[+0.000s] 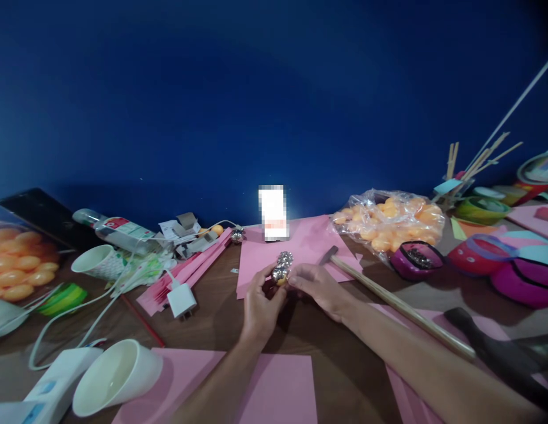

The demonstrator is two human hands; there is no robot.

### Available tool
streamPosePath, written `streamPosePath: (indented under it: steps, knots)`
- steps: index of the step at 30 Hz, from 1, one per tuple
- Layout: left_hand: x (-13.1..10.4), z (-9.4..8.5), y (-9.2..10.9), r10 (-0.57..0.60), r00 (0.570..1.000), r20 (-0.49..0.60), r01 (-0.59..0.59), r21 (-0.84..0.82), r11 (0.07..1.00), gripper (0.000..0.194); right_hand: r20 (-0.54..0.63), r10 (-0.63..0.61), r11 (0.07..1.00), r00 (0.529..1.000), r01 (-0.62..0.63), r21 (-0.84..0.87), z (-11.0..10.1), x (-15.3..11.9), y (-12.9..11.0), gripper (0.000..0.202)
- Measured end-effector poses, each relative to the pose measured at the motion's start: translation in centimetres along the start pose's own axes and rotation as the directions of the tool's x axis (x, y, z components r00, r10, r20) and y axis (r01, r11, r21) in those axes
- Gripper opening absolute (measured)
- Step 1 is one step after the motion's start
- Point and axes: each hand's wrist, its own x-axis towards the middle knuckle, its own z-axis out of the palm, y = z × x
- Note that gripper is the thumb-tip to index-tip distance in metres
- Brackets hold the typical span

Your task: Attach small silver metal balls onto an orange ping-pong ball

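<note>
My left hand (pixel 263 309) has its fingers closed around a small knobbly object (pixel 283 266) covered in shiny silver studs. A bit of orange shows at its lower edge, and it looks like two rounded lumps, one above the other. From the right, my right hand (pixel 317 288) meets it with thumb and forefinger pinched against its side. Anything between those fingertips is too small to make out. Both hands are held over the brown table, just in front of a pink paper sheet (pixel 251 268). A hammer (pixel 389 291) with a wooden handle lies right of my right hand.
A phone with a lit, blurred screen (pixel 273 212) stands at the wall. Bagged orange balls (pixel 402 218) lie behind a purple bowl (pixel 415 262) of small metallic pieces. Leftward are a white charger (pixel 182 300), a paper cup (pixel 117 377), a plastic bottle (pixel 124 231) and loose cables.
</note>
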Motion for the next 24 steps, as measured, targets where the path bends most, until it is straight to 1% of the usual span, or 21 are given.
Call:
streamPosePath:
  steps: [8,15,19,24]
  knots:
    - [0.06,0.0,-0.27,0.016,1.0,0.009,-0.016,-0.002,1.0,0.047,0.003,0.011,1.0,1.0,-0.011,-0.015,-0.03,-0.04,0.04,0.023]
    - [0.05,-0.01,-0.01,-0.024,1.0,0.009,0.024,-0.014,1.0,0.049,-0.005,0.022,0.999,1.0,-0.023,-0.037,-0.02,-0.07,0.04,0.024]
    - [0.07,0.0,-0.15,-0.003,1.0,0.0,0.003,0.003,1.0,0.048,-0.002,0.011,0.999,1.0,-0.011,-0.046,0.0,-0.09,-0.06,0.026]
    - [0.09,-0.02,-0.34,-0.01,1.0,0.009,0.01,0.011,1.0,0.048,0.008,-0.001,0.999,1.0,0.001,-0.049,-0.14,-0.05,0.13,0.025]
